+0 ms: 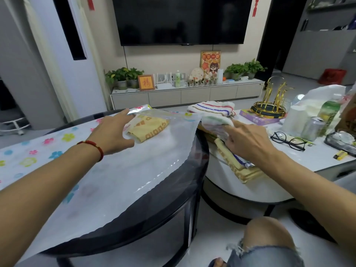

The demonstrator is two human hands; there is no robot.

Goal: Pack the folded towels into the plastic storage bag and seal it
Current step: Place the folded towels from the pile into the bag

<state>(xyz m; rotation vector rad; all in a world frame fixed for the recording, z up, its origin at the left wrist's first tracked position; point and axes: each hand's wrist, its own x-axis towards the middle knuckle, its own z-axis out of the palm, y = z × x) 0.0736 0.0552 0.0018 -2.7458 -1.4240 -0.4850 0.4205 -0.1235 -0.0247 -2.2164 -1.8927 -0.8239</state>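
A large clear plastic storage bag (pixel 119 170) with coloured flower prints lies flat across the dark round table (pixel 169 205). A folded yellow towel (pixel 148 128) sits inside it near the far end. My left hand (pixel 113 132) lifts the bag's upper layer at the opening, fingers pinching the film. My right hand (pixel 248 139) grips a folded white and green towel (pixel 217 120) on top of a pile of folded towels (pixel 237 164) on the white table. A striped white towel (pixel 212 108) lies behind the pile.
On the white table (pixel 240 187) to the right stand black glasses (pixel 289 140), a drink can (pixel 313 128), a green bottle (pixel 329 114), a gold rack (pixel 269 106), a purple box (pixel 256 116) and a white plastic bag (pixel 319 99). My knee (pixel 269 239) is at the lower right.
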